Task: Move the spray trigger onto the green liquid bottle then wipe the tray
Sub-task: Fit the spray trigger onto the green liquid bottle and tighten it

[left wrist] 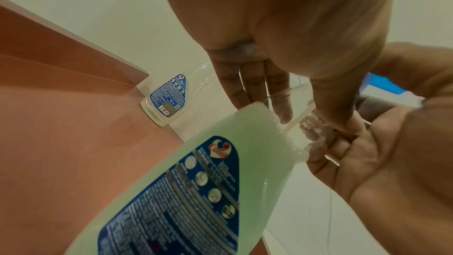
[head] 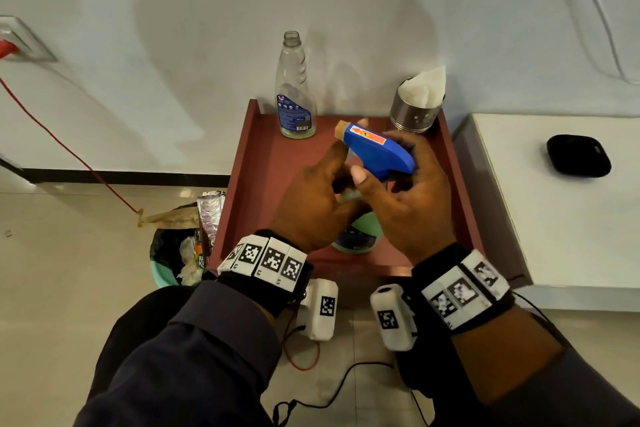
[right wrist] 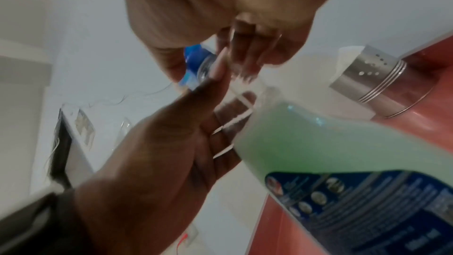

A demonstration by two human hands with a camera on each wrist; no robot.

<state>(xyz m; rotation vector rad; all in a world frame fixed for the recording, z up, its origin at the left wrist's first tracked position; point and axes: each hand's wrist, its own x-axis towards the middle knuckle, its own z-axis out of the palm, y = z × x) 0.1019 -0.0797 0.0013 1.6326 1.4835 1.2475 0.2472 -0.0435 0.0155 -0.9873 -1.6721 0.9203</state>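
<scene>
On the left, the left hand (head: pixel 313 198) curls its fingers round the clear neck of the green liquid bottle (head: pixel 360 236), which stands upright on the red tray (head: pixel 263 177) near its front edge, mostly hidden below both hands in the head view. To the right, the right hand (head: pixel 408 191) wraps its fingers round the blue spray trigger (head: pixel 379 152), held just above the bottle's neck with its nozzle pointing away and to the left. Whether the collar has met the neck's thread cannot be told. To do this step well, the left hand should keep the bottle steady and vertical while the right feeds the dip tube straight into the mouth, seats the collar squarely, then twists until snug; a crooked start would likely cross the thread and leak. The green bottle's blue label carries a red and white logo, but its small print is too blurred to read. The empty bottle (head: pixel 295 90) at the back of the tray bears a similar label with a barcode, equally unreadable.
</scene>
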